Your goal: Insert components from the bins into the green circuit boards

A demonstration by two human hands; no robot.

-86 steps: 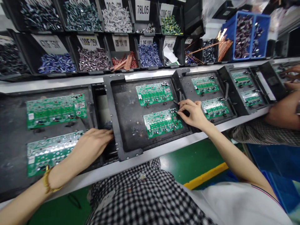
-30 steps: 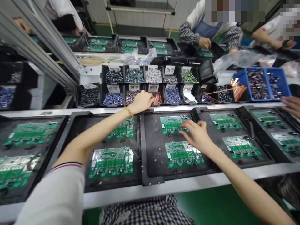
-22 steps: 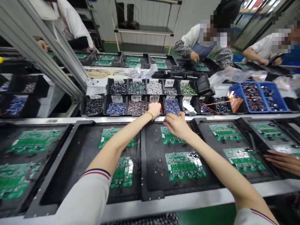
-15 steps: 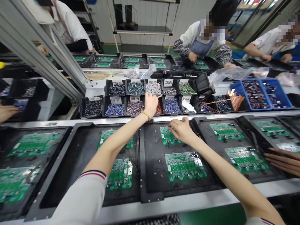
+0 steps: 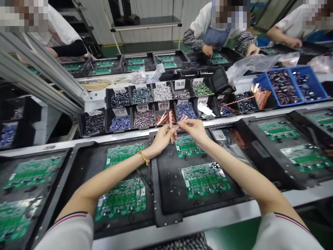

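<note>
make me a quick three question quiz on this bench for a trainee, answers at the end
1. True or false: the yellow bracelet is on the left wrist.

2. What does the left hand hold?
a) a blue part
b) a copper-coloured strip
c) a white label

3. How many green boards lie in the tray under the right hand?

Key:
1. True
2. b
3. Two, the farther one partly covered by the right hand
</note>
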